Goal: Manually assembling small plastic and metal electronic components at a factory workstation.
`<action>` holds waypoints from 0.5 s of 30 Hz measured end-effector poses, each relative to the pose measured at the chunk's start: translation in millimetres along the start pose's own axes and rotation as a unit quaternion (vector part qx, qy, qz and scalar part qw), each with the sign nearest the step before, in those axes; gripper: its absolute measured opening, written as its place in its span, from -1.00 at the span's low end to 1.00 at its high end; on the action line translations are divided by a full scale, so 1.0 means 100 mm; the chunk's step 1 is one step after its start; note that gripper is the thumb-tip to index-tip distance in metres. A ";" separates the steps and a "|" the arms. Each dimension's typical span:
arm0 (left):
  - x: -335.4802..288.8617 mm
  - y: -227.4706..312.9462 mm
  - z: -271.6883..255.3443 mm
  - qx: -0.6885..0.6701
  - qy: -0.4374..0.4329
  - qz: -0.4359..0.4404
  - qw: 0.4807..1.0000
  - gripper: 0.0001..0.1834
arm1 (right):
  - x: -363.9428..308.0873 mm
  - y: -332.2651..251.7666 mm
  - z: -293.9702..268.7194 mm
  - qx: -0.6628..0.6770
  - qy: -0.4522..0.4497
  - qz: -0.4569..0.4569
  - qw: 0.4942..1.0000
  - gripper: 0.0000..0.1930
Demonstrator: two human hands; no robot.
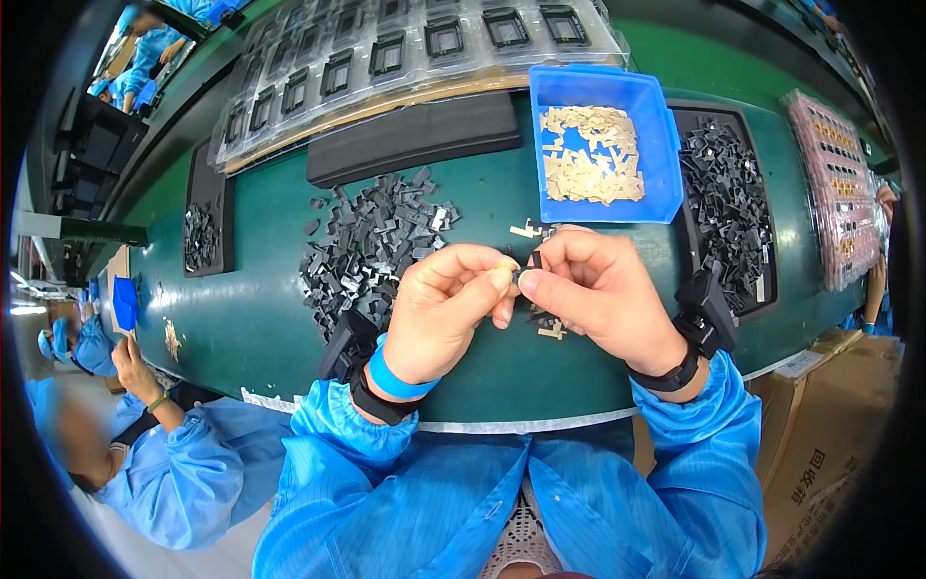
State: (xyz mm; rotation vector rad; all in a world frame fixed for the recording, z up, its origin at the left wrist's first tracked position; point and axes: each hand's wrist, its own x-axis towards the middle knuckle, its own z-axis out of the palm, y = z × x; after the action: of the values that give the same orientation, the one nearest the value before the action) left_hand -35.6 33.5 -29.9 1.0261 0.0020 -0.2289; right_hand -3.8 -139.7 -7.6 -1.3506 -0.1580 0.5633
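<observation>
My left hand [449,294] and my right hand [598,294] meet over the green table, fingertips nearly touching. A small black piece [536,260] shows at the fingertips of my right hand, pinched between thumb and forefinger. The thumb and forefinger of my left hand press together beside it; what they hold is too small and covered to make out. Beneath and around the fingers lie a few beige strips [552,329] and black bits. Left of my left hand spreads a loose pile of small black pieces [371,236], some with shiny faces.
Beyond my right hand stands a blue bin [662,179] of beige strips [593,159]. A black tray [754,145] of black pieces is to its right. Behind the pile sit a long black foam block [415,137] and clear trays of black frames [388,55]. A co-worker's hand [133,367] is at far left.
</observation>
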 end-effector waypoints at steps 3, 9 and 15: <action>0.01 0.02 0.00 -0.044 -0.033 -0.027 0.998 -0.87 | 0.00 -0.01 -0.02 0.030 -0.030 0.012 0.999 -0.83; 0.02 0.01 -0.02 -0.088 -0.063 -0.062 0.992 -0.86 | -0.01 -0.04 -0.03 0.077 -0.080 0.006 0.994 -0.81; 0.01 -0.02 -0.01 -0.074 -0.048 -0.051 0.995 -0.87 | -0.02 -0.01 -0.03 0.048 -0.088 -0.030 0.994 -0.79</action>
State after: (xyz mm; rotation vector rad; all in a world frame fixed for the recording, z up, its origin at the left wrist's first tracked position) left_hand -34.6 32.9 -32.5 0.8676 -0.0162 -0.3653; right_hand -4.3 -143.8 -6.9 -1.1977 -0.3107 0.6309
